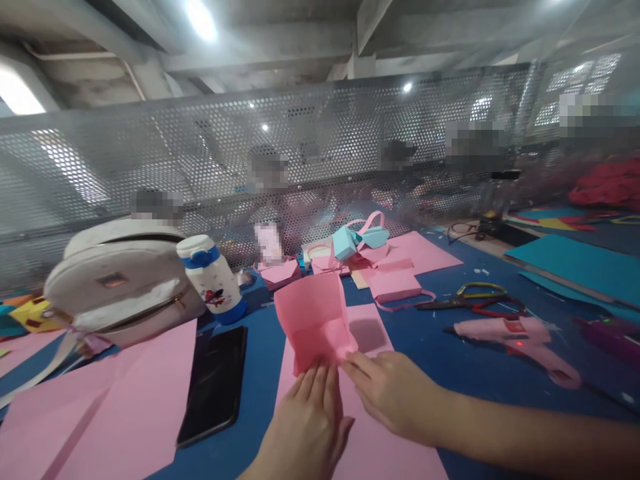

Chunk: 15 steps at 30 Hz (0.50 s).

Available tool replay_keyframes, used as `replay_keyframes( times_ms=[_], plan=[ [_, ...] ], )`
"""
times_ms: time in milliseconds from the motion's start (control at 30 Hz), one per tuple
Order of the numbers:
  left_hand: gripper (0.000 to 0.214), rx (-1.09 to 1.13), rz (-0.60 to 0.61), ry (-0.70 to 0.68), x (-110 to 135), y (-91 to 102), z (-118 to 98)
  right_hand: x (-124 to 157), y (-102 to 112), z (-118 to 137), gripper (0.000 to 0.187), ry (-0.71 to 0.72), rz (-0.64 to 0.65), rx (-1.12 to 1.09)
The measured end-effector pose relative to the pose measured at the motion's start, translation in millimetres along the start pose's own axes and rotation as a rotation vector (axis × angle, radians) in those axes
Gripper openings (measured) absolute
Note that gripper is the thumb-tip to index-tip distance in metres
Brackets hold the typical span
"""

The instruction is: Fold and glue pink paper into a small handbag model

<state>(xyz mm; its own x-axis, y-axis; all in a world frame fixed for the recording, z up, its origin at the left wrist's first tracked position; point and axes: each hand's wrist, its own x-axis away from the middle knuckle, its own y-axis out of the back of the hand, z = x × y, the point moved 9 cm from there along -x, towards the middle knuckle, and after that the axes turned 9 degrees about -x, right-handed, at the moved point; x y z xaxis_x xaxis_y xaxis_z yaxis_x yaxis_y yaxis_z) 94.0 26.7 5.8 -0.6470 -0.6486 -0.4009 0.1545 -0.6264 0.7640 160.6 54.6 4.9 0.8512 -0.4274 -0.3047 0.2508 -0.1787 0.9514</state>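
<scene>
A pink paper box (320, 330), open at the top with a tall back panel, stands on a pink paper sheet (367, 321). My left hand (310, 410) lies at the box's near edge, fingers stretched out together and the thumb apart; the fingertips touch the paper. At the near right corner of the box, my right hand (395, 390) pinches the paper between thumb and fingers. The exact grip of its fingertips is partly hidden.
Left are a black phone (217, 380), pink sheets (135, 400), a bottle (213, 280) and a backpack (125, 280). Right lie a pink glue gun (520, 333) and scissors (470, 300). Pink paper pieces (395, 283) sit behind, before a perforated metal screen (320, 153).
</scene>
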Motion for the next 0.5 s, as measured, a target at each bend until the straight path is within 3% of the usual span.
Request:
replay_keyframes(
  times_ms=[200, 367, 500],
  plan=[
    [0.047, 0.010, 0.283, 0.046, -6.2, -16.1, 3.9, -2.5, -0.5, -0.1, 0.029, -0.016, -0.036, -0.030],
    [0.041, 0.057, 0.260, 0.048, -10.0, -14.7, 2.3, -5.3, 1.0, 10.3, 0.023, 0.082, -0.144, 0.015],
    [0.034, -0.015, 0.259, -0.005, -10.9, -20.7, 0.9, -1.9, 0.9, 17.4, 0.030, 0.151, -0.249, 0.061]
  ],
)
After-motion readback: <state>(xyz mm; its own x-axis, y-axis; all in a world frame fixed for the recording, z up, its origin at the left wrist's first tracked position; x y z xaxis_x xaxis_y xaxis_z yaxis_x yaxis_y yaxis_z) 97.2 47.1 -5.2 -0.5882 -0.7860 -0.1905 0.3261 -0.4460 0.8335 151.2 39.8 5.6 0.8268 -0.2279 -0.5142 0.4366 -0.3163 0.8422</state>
